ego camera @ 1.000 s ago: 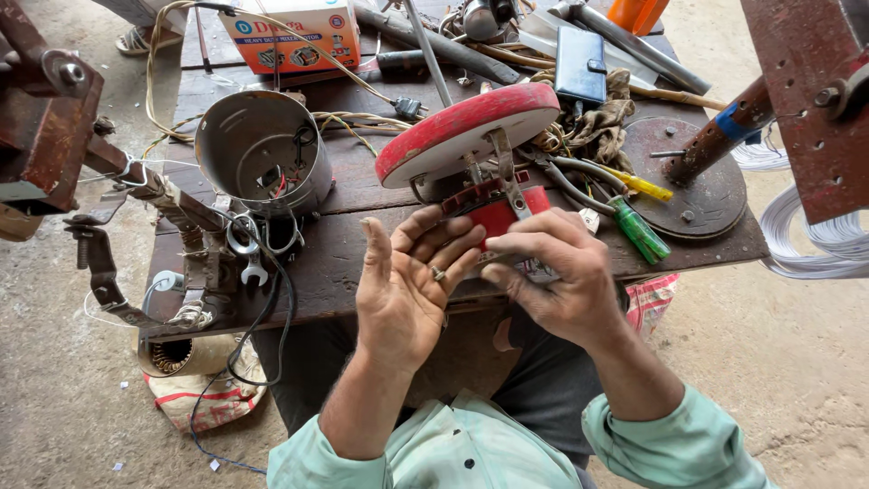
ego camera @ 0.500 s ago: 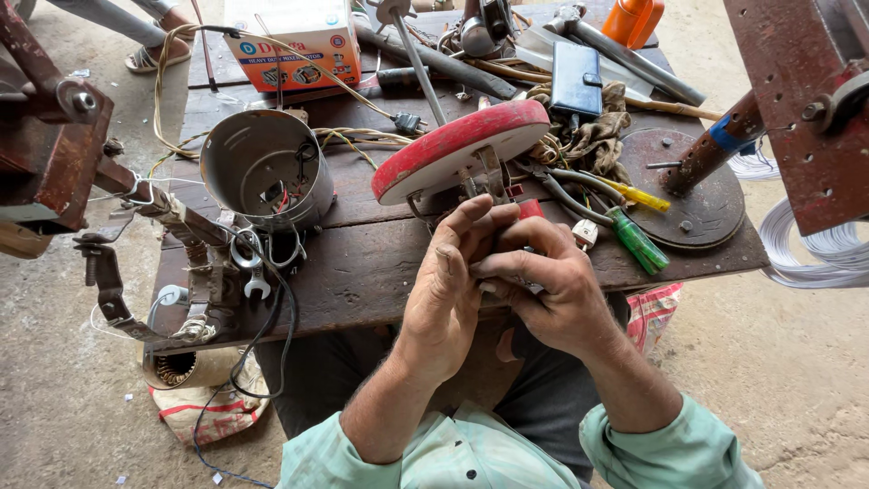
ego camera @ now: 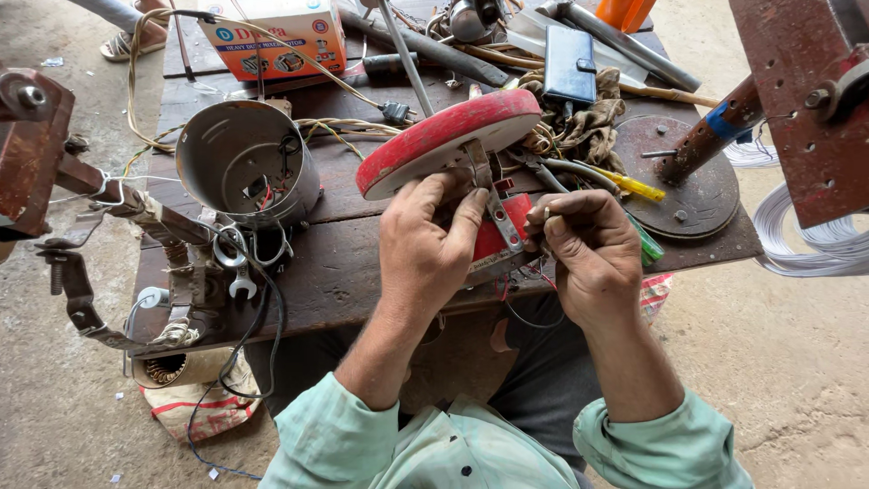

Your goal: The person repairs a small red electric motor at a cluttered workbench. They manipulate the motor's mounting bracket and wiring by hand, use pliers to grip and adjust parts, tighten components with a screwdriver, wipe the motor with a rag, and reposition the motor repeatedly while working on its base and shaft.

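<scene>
Beside both hands (ego camera: 425,240) (ego camera: 588,249), metal can (ego camera: 249,163) holds, seemingly, wires.

Dark wooden table (ego camera: 353,272), cluttered: metal can (ego camera: 244,167), cardboard box (ego camera: 276,34), round plate (ego camera: 688,177).

The left hand (ego camera: 425,240), flat and open-palmed a second ago, now curls onto the red part (ego camera: 502,237) under the red disc (ego camera: 444,136). The right hand (ego camera: 588,249), which covered that part half a second ago, now sits to its right, fingertips pinched.
</scene>
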`<move>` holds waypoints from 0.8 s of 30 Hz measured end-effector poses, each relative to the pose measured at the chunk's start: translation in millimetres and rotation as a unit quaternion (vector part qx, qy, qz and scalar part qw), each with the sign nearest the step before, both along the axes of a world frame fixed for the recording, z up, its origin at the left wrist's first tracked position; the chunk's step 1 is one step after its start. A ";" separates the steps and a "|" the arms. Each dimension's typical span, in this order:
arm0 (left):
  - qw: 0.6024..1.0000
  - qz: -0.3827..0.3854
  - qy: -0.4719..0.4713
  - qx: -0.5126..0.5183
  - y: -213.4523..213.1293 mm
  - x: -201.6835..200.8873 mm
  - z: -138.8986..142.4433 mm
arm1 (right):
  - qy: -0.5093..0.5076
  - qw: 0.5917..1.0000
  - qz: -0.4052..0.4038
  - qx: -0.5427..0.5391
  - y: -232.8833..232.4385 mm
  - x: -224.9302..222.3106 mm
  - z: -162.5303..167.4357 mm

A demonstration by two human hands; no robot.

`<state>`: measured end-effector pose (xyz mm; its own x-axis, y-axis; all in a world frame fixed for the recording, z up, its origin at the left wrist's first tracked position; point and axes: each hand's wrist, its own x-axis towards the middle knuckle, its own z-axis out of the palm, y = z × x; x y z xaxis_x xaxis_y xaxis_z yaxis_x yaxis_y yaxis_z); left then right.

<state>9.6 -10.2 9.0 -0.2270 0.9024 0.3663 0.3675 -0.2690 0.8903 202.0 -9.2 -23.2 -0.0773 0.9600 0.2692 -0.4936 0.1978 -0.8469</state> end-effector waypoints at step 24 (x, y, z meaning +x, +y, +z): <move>0.998 -0.034 0.041 -0.046 19.4 -10.6 11.5 | -0.241 0.967 -0.013 0.081 -3.0 -0.2 14.4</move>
